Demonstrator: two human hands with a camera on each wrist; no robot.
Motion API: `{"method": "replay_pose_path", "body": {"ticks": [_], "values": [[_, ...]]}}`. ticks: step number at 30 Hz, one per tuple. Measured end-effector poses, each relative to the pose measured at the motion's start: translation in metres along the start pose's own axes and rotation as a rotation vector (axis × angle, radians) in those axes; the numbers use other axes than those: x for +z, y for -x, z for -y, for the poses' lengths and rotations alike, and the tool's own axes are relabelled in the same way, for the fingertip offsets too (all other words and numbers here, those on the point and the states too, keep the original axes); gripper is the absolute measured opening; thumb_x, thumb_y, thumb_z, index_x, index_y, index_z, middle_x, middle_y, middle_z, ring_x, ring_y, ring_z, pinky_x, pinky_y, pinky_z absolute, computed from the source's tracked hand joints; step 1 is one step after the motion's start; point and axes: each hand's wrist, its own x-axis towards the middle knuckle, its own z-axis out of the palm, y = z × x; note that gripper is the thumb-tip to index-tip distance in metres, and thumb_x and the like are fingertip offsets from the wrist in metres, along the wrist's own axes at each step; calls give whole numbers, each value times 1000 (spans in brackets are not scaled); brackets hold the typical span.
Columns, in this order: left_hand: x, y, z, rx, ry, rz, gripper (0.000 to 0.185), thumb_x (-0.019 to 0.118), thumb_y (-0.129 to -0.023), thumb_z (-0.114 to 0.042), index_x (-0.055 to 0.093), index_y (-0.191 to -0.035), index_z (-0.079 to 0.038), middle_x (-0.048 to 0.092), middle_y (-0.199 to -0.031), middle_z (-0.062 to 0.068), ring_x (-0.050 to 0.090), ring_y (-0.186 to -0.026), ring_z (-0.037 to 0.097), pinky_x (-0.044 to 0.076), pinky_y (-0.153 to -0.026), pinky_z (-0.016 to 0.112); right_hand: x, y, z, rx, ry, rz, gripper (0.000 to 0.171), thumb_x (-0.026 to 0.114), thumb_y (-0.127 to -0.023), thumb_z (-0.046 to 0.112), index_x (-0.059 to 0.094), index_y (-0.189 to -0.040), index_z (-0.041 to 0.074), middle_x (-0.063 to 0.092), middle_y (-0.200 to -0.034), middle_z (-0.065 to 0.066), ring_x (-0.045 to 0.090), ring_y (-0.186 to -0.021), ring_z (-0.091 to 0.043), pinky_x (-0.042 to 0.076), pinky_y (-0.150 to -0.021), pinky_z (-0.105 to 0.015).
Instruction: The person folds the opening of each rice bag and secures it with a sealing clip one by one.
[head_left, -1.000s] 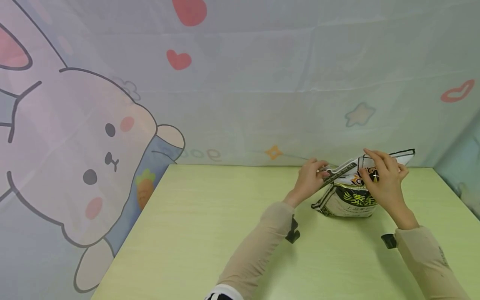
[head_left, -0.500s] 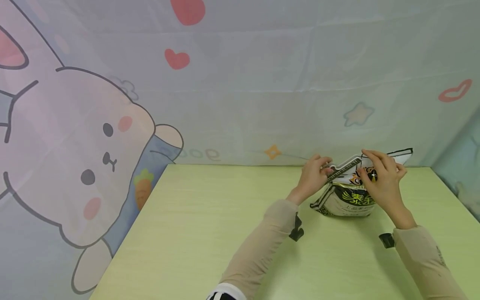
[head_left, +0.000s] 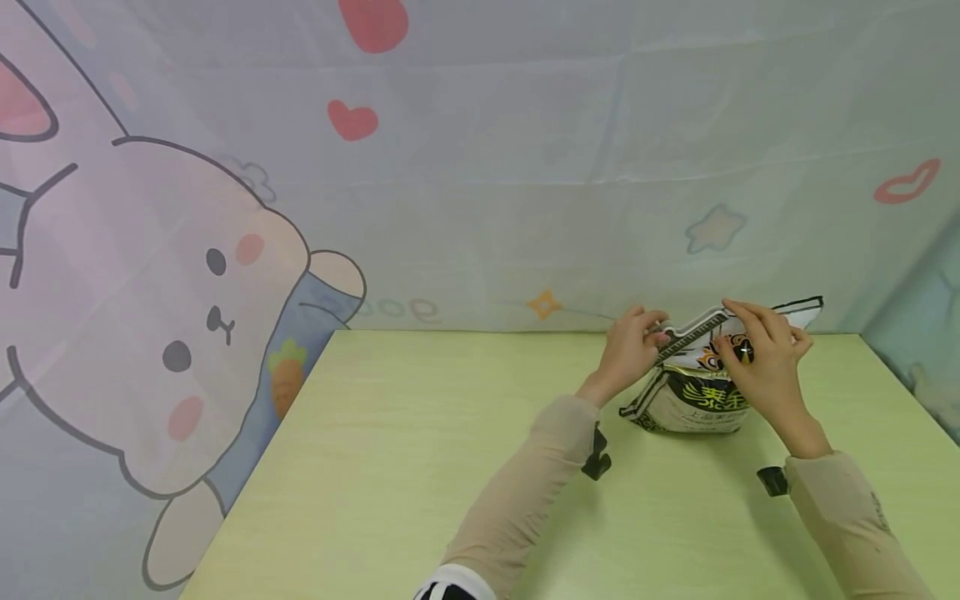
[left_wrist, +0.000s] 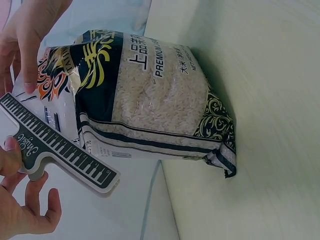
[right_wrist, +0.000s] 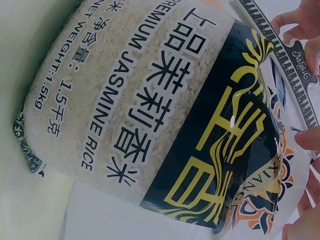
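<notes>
A bag of jasmine rice stands upright on the table, its flattened white top gathered above the rice. In the left wrist view my left hand pinches the handle of a long clip printed with piano keys and "Music". This clip lies slanted at the bag's top on the left side; whether its jaws grip the plastic I cannot tell. My right hand pinches the bag's top just right of the clip, thumb on the near face, and covers part of the printed emblem.
The pale green table stretches left and forward of the bag. Close behind its back edge hangs a printed cloth with a cartoon rabbit. Black camera mounts sit under both wrists.
My left hand has shifted slightly right, bringing the clip's far end up against the right hand's fingers. The right hand keeps its pinch on the bag, which stays in place.
</notes>
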Motion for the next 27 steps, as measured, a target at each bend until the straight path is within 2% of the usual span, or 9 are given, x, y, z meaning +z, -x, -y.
{"method": "replay_pose_path", "body": {"ticks": [14, 27], "values": [[2, -5, -7, -8, 30, -13, 26, 54, -88, -7, 61, -112, -10, 53, -83, 1, 41, -66, 6, 27, -57, 8, -4, 2, 0, 30, 18, 14, 60, 68, -69, -7, 49, -125, 6, 49, -115, -24, 43, -97, -40, 11, -85, -56], [2, -12, -14, 2, -11, -20, 24, 55, -88, -12, 62, -111, -12, 53, -81, 0, 35, -62, 7, 22, -53, 9, -5, 1, 1, 50, 14, 11, 64, 68, -70, -6, 44, -128, 5, 46, -118, -26, 42, -98, -42, 10, -80, -52]]}}
